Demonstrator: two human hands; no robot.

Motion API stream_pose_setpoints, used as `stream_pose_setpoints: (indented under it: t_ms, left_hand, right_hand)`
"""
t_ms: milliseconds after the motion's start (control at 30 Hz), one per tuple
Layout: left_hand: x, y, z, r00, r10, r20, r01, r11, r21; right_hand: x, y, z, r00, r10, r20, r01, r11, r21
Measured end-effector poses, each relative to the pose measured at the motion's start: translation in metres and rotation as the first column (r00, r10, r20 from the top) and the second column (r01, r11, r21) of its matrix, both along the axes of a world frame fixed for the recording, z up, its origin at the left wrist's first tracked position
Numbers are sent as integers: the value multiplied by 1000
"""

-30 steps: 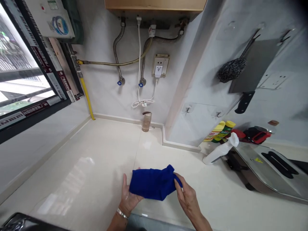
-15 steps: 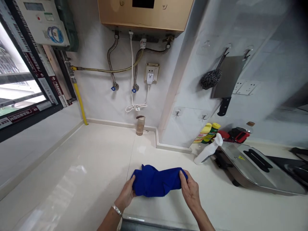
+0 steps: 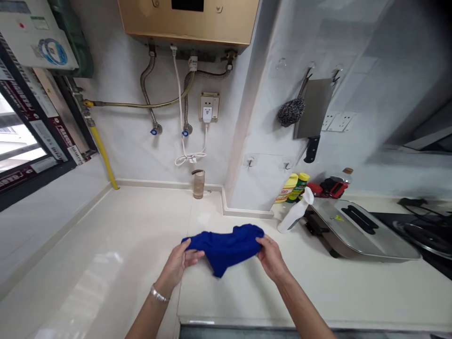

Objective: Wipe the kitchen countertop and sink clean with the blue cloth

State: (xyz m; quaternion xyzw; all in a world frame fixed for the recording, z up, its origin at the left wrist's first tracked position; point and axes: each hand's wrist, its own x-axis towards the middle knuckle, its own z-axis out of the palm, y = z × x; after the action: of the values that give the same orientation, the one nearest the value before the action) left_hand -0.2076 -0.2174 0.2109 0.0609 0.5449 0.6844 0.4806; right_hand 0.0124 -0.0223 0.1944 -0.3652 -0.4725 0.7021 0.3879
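Observation:
A blue cloth, bunched and loosely folded, is stretched between my two hands above the white countertop. My left hand pinches its left end between thumb and fingers, the other fingers partly spread below it. At the right end, my right hand grips the cloth with the thumb on top. One corner of the fabric hangs down near the middle. A silver bracelet circles my left wrist.
Against the back wall stands a brownish glass. To the right are a white spray bottle, cleaner bottles and a lidded metal electric pan. A cleaver and a steel scrubber hang on the wall.
The cloth has shifted in my hands and now has a corner drooping from it. My left hand's fingers have loosened and spread. The whole view has swung to the right.

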Motion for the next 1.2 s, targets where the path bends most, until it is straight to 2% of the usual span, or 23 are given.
stream_pose_setpoints:
  t_ms: [67, 100, 133, 200, 233, 300, 367, 400, 467, 533, 567, 667, 733, 800, 867, 967, 1033, 1133, 1200]
  left_hand:
    - [-7, 5, 12, 991, 40, -126, -29, 996, 90]
    - [-8, 5, 12, 983, 63, -173, -43, 992, 117]
    - [-9, 3, 8, 976, 80, -202, -56, 991, 125]
    - [-5, -7, -14, 979, 57, -198, -43, 996, 77]
    - [-1, -14, -30, 984, 18, -177, -15, 1000, 21]
    - [8, -33, -67, 985, -110, -136, 90, 986, -141]
    - [17, -54, -100, 939, -273, -208, 197, 925, -325]
    - [19, -64, -111, 885, -320, -337, 173, 900, -400]
    - [22, -78, -122, 700, -355, -619, 8, 872, -490]
    - [23, -83, -121, 495, -336, -801, -147, 877, -459]
    - [24, -81, -119, 436, -331, -837, -159, 887, -433]
    - [36, -65, -116, 366, -379, -850, -27, 909, -417]
    - [47, -51, -117, 316, -462, -828, -30, 868, -496]
    - [55, -42, -120, 268, -545, -795, -94, 806, -584]
    - [58, -43, -121, 226, -594, -772, -89, 777, -623]
    - [50, -59, -123, 151, -600, -786, 66, 799, -597]
    - [39, -72, -125, 122, -566, -816, 171, 821, -544]
    - [23, -81, -129, 114, -518, -848, 233, 844, -484]
    - [15, -78, -127, 93, -519, -849, 233, 841, -489]
  right_hand:
    - [-7, 5, 20, 996, -68, 55, 53, 971, 234]
    - [-8, 7, 26, 986, -120, 112, 72, 929, 363]
    - [-9, 9, 27, 968, -182, 176, 79, 878, 472]
    - [-7, 9, 14, 911, -277, 307, 51, 813, 580]
    - [-5, 8, 0, 884, -279, 375, 11, 814, 581]
    - [0, 3, -37, 839, -201, 506, -99, 857, 505]
    - [7, -5, -75, 798, -98, 595, -181, 903, 391]
    - [10, -10, -92, 783, -54, 619, -204, 919, 338]
    - [17, -19, -116, 768, 12, 640, -230, 938, 259]
    - [25, -27, -129, 770, 70, 634, -235, 955, 180]
    - [29, -30, -133, 778, 84, 623, -225, 963, 150]
    - [43, -37, -142, 812, 78, 578, -188, 973, 133]
    - [52, -44, -148, 822, 39, 568, -184, 962, 201]
    - [59, -53, -154, 811, 0, 585, -207, 936, 286]
    - [64, -65, -158, 806, -12, 592, -270, 882, 385]
    - [68, -81, -162, 795, -2, 606, -397, 754, 524]
    - [70, -85, -165, 774, -9, 633, -459, 681, 571]
    - [73, -81, -170, 776, -1, 631, -493, 623, 608]
    - [71, -71, -171, 792, -9, 610, -491, 584, 646]
